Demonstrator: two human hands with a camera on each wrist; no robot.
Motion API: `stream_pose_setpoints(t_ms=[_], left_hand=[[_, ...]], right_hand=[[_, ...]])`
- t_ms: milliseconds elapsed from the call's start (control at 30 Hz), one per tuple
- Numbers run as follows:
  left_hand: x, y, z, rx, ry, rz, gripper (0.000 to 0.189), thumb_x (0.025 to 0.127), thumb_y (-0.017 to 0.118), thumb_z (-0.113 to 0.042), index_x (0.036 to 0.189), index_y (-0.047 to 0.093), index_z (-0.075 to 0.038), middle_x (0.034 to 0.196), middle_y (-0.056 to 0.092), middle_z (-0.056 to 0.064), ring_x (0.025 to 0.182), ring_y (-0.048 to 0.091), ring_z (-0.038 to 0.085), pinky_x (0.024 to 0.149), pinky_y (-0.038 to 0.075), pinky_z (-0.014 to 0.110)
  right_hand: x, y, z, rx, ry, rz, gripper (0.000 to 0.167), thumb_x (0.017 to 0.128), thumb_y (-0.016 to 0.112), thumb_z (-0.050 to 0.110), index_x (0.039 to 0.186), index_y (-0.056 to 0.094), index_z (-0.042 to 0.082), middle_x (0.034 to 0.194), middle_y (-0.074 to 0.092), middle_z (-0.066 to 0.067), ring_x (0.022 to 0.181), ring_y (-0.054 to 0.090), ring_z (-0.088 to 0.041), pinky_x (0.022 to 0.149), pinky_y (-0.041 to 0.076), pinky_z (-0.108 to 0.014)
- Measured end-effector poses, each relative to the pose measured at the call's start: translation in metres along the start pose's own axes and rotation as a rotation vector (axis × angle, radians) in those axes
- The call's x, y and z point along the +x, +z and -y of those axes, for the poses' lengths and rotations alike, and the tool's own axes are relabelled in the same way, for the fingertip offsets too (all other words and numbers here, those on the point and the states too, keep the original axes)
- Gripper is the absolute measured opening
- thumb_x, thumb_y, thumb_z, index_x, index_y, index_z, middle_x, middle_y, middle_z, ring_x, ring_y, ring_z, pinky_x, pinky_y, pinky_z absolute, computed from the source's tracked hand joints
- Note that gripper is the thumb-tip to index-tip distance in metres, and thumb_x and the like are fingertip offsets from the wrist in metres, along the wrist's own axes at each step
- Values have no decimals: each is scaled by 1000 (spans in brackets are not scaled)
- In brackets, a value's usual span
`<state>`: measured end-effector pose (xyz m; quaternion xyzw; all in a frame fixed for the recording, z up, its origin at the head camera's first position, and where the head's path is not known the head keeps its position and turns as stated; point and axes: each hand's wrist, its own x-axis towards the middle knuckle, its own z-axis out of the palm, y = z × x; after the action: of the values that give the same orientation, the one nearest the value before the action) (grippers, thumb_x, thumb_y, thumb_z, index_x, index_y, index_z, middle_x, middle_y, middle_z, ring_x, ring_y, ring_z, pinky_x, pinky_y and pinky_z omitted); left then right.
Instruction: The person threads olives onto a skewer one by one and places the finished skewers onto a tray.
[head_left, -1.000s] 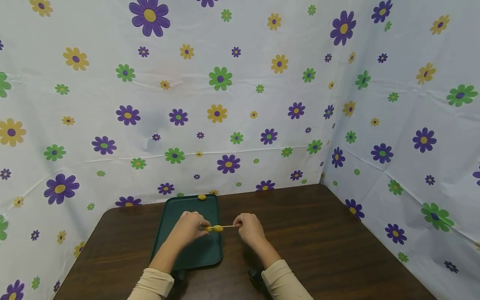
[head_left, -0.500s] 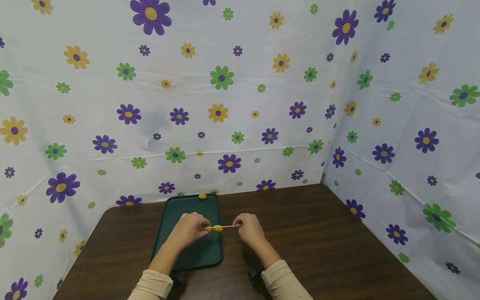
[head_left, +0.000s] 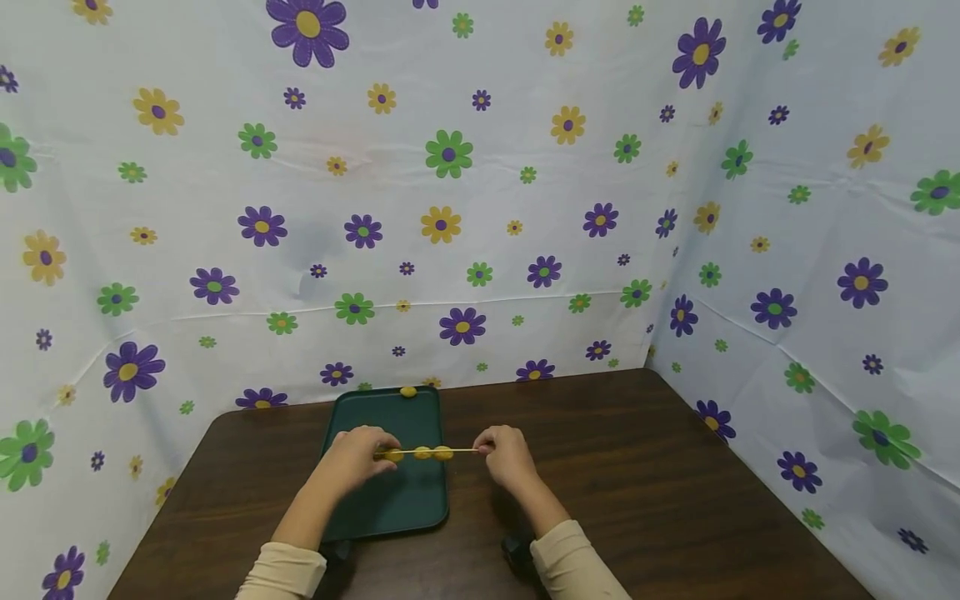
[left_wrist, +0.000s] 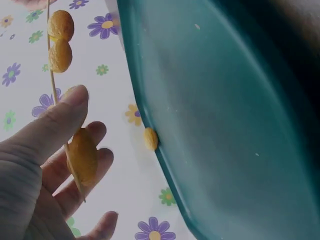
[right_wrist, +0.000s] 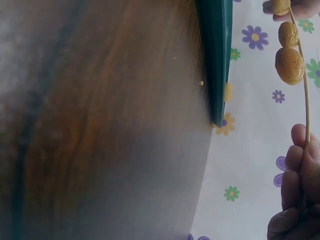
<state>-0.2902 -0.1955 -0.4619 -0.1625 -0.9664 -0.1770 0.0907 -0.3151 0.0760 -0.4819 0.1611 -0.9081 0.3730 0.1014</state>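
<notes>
A thin straight stem (head_left: 461, 451) with yellow dates along it spans the space between both hands, over the right part of a dark green tray (head_left: 375, 508). My left hand (head_left: 352, 458) holds its left end, thumb across the stem and fingers behind one yellow date (left_wrist: 84, 157). Two more dates (left_wrist: 61, 56) sit side by side on the stem beyond the thumb. At the other end, my right hand (head_left: 506, 457) pinches the bare stem between thumb and curled fingers, as the right wrist view shows.
One loose date (head_left: 408, 391) lies at the tray's far rim. The tray stands on a dark wooden table (head_left: 615, 475), left of the middle. A flower-patterned white sheet (head_left: 480, 208) hangs behind the table and along its right side. A small crumb (right_wrist: 201, 83) lies beside the tray.
My left hand has shifted left along the stem, and more of it shows, with three dates now in sight. My right hand keeps its pinch at almost the same place.
</notes>
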Motion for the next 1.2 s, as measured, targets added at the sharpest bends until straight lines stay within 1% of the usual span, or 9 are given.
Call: stream_pose_setpoints(t_ms=[67, 167, 300, 467, 600, 733, 933, 1067, 1200], left_hand=[[0, 0, -1, -18, -2, 5, 18, 80, 87, -16, 96, 80, -17, 88, 70, -9, 87, 65, 15, 79, 45, 45], [0, 2, -2, -6, 15, -9, 15, 79, 87, -15, 91, 80, -17, 84, 69, -10, 84, 63, 14, 78, 46, 43], [1, 5, -3, 26, 60, -44, 14, 76, 89, -14, 87, 81, -17, 80, 68, -11, 81, 61, 13, 77, 46, 42], [1, 5, -4, 27, 105, -56, 14, 76, 89, -14, 87, 81, -18, 80, 68, -13, 80, 59, 11, 77, 46, 41], [2, 5, -4, 48, 141, -61, 15, 76, 89, -15, 88, 82, -18, 82, 69, -12, 83, 61, 12, 81, 46, 45], [4, 4, -6, 70, 161, -65, 16, 76, 89, -15, 90, 82, -17, 84, 72, -11, 87, 63, 13, 87, 46, 50], [6, 7, -8, 102, 194, -91, 18, 74, 91, -15, 89, 82, -18, 85, 73, -9, 87, 64, 14, 89, 46, 52], [6, 8, -11, 108, 193, -102, 19, 73, 92, -15, 89, 82, -18, 85, 73, -9, 87, 64, 14, 89, 46, 53], [5, 7, -13, 84, 152, -78, 17, 75, 90, -17, 89, 81, -20, 85, 72, -10, 86, 62, 14, 91, 45, 55]], right_hand=[[-1, -1, -1, 6, 14, 10, 19, 90, 69, -7, 82, 76, 9, 82, 70, -2, 73, 58, -14, 67, 54, -33], [-2, 0, -1, 2, 18, 19, 20, 90, 69, -7, 82, 76, 10, 82, 69, -1, 73, 57, -14, 67, 54, -32], [-2, -1, -1, -28, 17, 4, 21, 90, 69, -7, 81, 76, 11, 81, 69, 0, 73, 57, -14, 68, 54, -33], [-4, -2, 1, -66, 20, -12, 21, 88, 69, -9, 81, 76, 10, 81, 69, 0, 72, 58, -14, 67, 54, -34], [-4, -2, 1, -89, 22, -14, 22, 87, 70, -9, 80, 76, 11, 81, 68, 1, 71, 57, -13, 65, 53, -33], [-5, -2, 3, -98, 22, -16, 23, 87, 70, -8, 79, 76, 12, 80, 68, 1, 71, 57, -13, 64, 53, -33], [-6, -2, 5, -100, 32, -9, 20, 87, 70, -8, 82, 76, 10, 80, 68, 1, 71, 57, -14, 64, 53, -34], [-6, -1, 5, -93, 33, -5, 20, 88, 69, -8, 83, 77, 10, 81, 68, 1, 73, 58, -14, 65, 53, -34], [-6, -3, 3, -71, 9, -10, 22, 88, 68, -9, 82, 76, 11, 81, 69, 1, 75, 60, -14, 68, 55, -34]])
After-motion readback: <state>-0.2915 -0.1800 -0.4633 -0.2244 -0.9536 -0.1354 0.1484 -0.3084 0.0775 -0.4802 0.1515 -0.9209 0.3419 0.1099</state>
